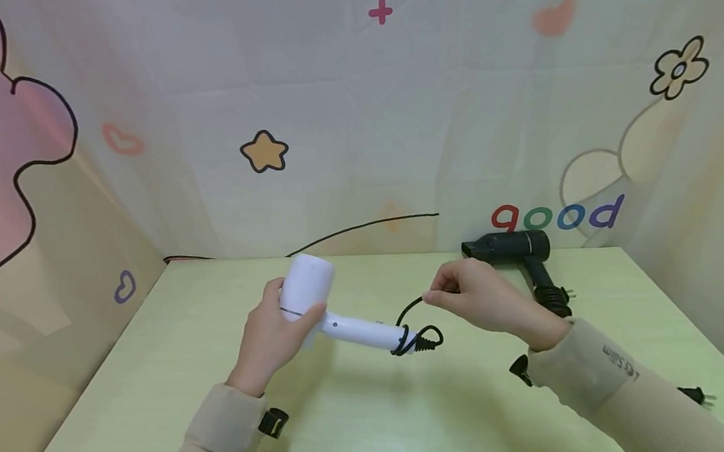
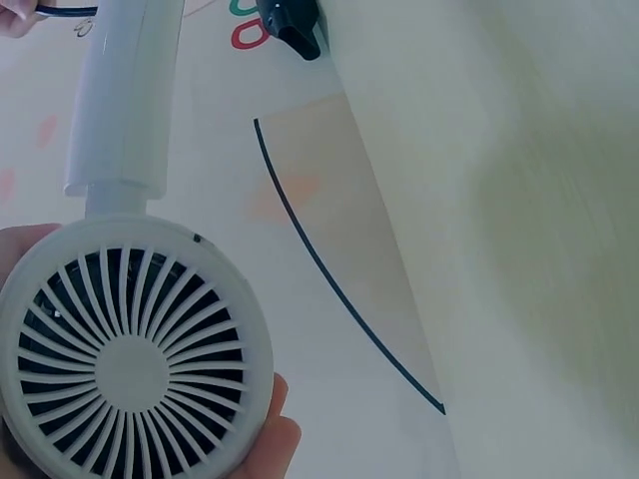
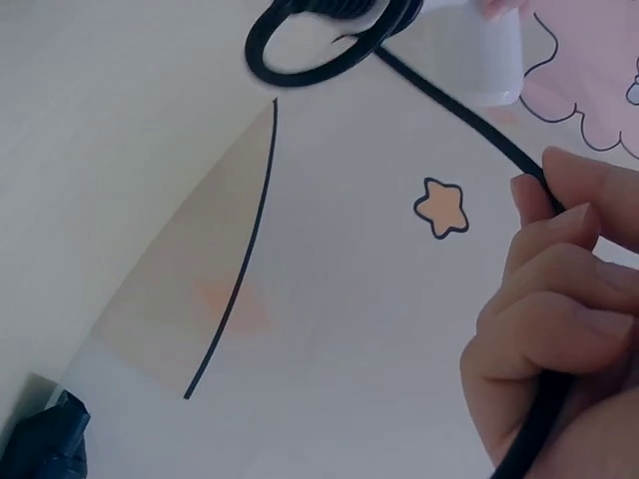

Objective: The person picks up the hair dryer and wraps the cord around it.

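Observation:
A white hair dryer (image 1: 362, 332) is held above the table by my left hand (image 1: 271, 336), which grips its round head with the handle pointing right. In the left wrist view the slotted vent (image 2: 130, 369) at the head's end faces the camera. A black cord (image 1: 408, 309) loops around the handle's end. My right hand (image 1: 481, 297) pinches this cord between thumb and forefinger, up and right of the handle. In the right wrist view the cord (image 3: 469, 120) runs taut from the loops into the fingers and comes out below the palm.
A black hair dryer (image 1: 509, 246) lies at the table's back right, its cord wound around the handle. A black two-pin plug (image 1: 696, 395) shows beyond the right sleeve. Behind the pale green table (image 1: 206, 385) hangs a printed curtain (image 1: 372, 112).

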### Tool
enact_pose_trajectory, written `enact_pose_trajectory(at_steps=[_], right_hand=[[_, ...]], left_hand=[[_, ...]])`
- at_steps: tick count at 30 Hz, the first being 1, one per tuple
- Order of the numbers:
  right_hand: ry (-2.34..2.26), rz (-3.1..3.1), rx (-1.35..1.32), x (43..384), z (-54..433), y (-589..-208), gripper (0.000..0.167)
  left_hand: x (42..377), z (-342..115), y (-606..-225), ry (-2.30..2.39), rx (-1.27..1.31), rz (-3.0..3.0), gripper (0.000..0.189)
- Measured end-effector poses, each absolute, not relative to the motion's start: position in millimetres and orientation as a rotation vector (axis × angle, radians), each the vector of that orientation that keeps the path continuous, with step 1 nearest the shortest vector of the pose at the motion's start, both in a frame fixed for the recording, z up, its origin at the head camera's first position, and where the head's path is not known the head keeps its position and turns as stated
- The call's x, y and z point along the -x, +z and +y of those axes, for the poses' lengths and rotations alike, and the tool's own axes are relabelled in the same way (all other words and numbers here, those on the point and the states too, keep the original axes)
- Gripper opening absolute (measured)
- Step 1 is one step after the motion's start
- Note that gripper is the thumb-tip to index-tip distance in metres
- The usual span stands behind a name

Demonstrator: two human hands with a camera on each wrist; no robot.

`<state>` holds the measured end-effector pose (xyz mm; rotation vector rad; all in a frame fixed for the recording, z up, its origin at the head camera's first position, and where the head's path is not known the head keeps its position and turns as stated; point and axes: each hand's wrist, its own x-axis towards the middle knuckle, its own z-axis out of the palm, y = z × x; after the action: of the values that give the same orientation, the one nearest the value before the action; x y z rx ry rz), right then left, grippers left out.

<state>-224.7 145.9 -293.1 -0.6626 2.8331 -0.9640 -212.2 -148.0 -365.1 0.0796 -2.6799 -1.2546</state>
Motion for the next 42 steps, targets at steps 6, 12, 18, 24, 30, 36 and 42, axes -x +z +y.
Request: enact_pose_trajectory(at_steps=[6,12,18,24,30,36,42], right_hand=[[-0.992,2.825,0.678,216,141,-290,0.012],[-1.024,2.805,0.683,210,138,-292,0.012],[-1.110,2.771,0.680,203,135,-296,0.013],[-1.173,2.756,0.660,197,133,-302,0.011],[-1.241,2.736,0.624,191,131,-305,0.012],[-1.345,2.689,0.637,182,128,-312,0.019],[-1.352,2.766,0.749,170,125,-327,0.025]], left_hand=[[214,-147,-366,-1.242,-0.146,-2.663,0.074],[216,-145,-367,-1.248,-0.183,-2.616,0.074],[220,-145,-369,-1.257,-0.222,-2.583,0.074],[224,-148,-370,-1.238,-0.253,-2.553,0.073],[227,-149,-368,-1.244,-0.279,-2.514,0.073],[231,-151,-368,-1.247,-0.318,-2.465,0.073],[232,-153,-365,-1.317,-0.332,-2.421,0.074]])
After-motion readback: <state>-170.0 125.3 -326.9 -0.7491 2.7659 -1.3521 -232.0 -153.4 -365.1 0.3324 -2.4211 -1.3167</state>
